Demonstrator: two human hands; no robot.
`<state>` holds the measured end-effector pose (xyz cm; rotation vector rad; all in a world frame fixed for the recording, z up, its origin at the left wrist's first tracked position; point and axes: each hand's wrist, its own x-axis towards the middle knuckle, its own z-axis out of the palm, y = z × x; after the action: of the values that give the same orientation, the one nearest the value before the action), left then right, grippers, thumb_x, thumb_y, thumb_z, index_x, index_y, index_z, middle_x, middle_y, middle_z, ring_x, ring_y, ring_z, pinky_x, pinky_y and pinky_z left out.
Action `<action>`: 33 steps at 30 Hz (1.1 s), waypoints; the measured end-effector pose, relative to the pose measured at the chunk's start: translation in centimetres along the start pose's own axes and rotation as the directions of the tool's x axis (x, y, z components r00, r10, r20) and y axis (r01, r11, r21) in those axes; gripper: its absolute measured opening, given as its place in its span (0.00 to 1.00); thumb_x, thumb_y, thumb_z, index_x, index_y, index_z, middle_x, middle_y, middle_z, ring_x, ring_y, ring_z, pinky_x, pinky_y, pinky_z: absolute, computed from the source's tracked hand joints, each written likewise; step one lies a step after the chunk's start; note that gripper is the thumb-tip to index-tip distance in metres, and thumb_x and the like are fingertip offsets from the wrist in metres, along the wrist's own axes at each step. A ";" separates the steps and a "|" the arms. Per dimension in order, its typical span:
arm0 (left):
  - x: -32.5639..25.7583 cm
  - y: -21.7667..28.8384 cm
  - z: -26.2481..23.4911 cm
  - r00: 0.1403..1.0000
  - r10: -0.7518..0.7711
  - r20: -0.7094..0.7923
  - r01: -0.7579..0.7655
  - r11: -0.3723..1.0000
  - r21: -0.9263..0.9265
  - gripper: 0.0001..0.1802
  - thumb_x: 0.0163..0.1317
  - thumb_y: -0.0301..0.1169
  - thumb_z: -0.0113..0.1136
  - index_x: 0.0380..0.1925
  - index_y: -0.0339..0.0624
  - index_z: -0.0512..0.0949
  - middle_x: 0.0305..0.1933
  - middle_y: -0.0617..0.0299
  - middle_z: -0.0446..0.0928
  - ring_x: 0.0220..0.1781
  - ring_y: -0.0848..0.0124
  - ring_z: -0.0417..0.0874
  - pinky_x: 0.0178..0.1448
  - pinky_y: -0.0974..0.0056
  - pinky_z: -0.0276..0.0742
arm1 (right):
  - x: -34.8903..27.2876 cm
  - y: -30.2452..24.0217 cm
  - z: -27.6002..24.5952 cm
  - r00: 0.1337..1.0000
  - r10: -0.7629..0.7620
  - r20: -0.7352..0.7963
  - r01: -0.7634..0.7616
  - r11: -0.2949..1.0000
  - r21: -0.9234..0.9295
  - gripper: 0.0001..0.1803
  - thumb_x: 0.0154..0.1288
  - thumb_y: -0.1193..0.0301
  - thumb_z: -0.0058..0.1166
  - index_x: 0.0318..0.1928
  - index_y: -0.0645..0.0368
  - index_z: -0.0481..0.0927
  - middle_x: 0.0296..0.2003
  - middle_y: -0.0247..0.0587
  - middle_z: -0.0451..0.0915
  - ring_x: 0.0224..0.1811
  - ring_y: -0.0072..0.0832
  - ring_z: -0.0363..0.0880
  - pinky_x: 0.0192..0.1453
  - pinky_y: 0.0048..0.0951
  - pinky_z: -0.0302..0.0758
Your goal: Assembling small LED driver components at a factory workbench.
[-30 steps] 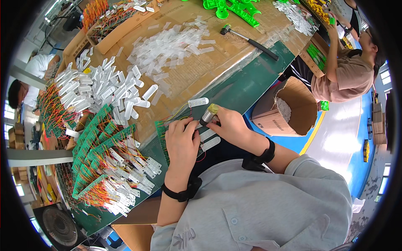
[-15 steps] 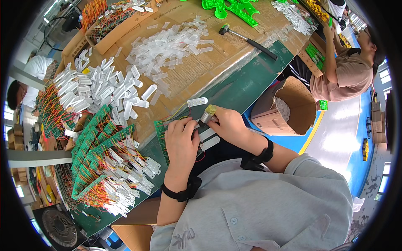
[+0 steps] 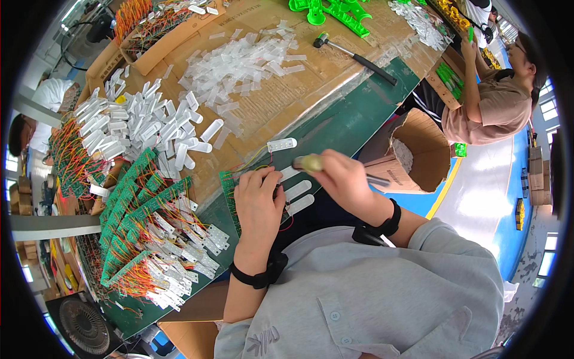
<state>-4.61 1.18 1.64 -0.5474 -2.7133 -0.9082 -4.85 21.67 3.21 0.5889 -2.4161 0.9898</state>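
Observation:
A small hammer with a yellowish head (image 3: 310, 163), blurred by motion, is in the closed fingers of my right hand (image 3: 342, 179). Its thin handle sticks out past my wrist side. Beneath and beside it lie several long white plastic covers (image 3: 299, 190), at the table's near edge. My left hand (image 3: 258, 200) is closed, fingers curled down at the left ends of these covers; what it pinches is hidden. Just left of it lies a green circuit board (image 3: 229, 194) with thin wires. One wired white piece with round holes (image 3: 281, 145) lies beyond my hands.
Wired green circuit boards (image 3: 128, 209) and a heap of white covers (image 3: 143, 125) sit at left. Clear strips (image 3: 245, 66) spread over cardboard. Another hammer (image 3: 359, 58) and green plastic parts (image 3: 329, 13) lie farther back. A cardboard box (image 3: 412, 155) and a co-worker (image 3: 493, 102) are at right.
My right hand has lifted and shifted right with the hammer, uncovering more of the white covers. The hammer head has tipped to lie more level. My left hand stays put.

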 end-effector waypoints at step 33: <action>0.0 0.0 -0.1 0.996 -0.087 0.009 0.088 0.991 -0.103 0.30 0.50 0.22 0.68 0.55 0.37 0.70 0.51 0.51 0.82 0.55 0.50 0.80 0.60 0.48 0.72 | 0.9 1.0 2.3 0.994 -0.016 0.109 0.014 1.000 0.019 0.10 0.61 0.70 0.67 0.42 0.55 0.83 0.28 0.40 0.79 0.29 0.40 0.81 0.31 0.38 0.77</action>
<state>-4.57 1.10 1.75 -0.4531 -2.7252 -1.0760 -6.69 20.39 1.72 0.6833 -2.4964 0.9983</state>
